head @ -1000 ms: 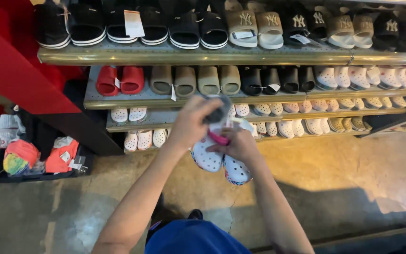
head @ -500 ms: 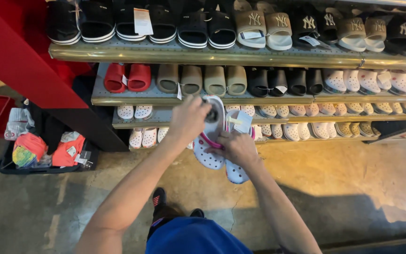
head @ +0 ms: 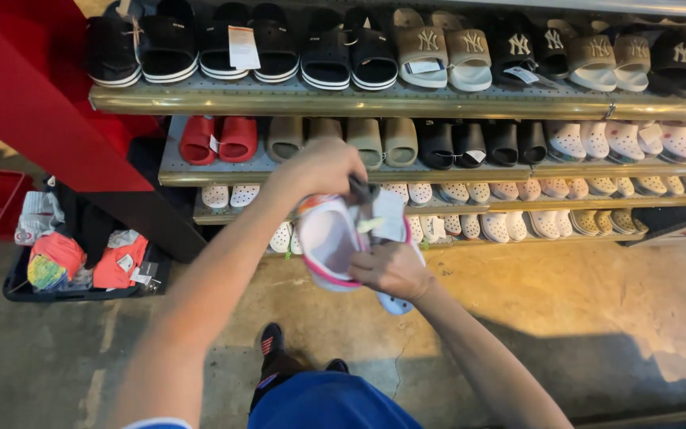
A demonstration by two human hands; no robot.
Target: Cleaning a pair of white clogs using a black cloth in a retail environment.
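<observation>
Standing in front of shoe shelves [head: 359, 102], looking down. Left hand [head: 319, 168] up at centre, fingers curled and pinching top edge of white clog [head: 329, 238] w/ pink rim, sole side toward camera, held upright in mid-air between both hands, above floor [head: 597, 302], just near side of lower shelves. Right hand [head: 391, 270] right below, fingers curled shut around lower right edge of same clog; thumb across it. White tag [head: 391, 216] sticking up just right of clog top, beside left fingers. Second pale clog [head: 397, 303] poking out under right hand, touching it; can't tell exact grip on that one.

Far side: top shelf w/ black slides [head: 327, 56] left, beige and black slides right. Mid shelf: red slides [head: 217, 140] far left, beige pair next, black ones, then white clogs to right. Lowest shelves: rows of small white clogs. Left: red panel [head: 33, 87], black bin [head: 73, 278] on floor w/ mixed colourful items. Near: black shoe [head: 270, 340] and blue clothing at bottom edge.
</observation>
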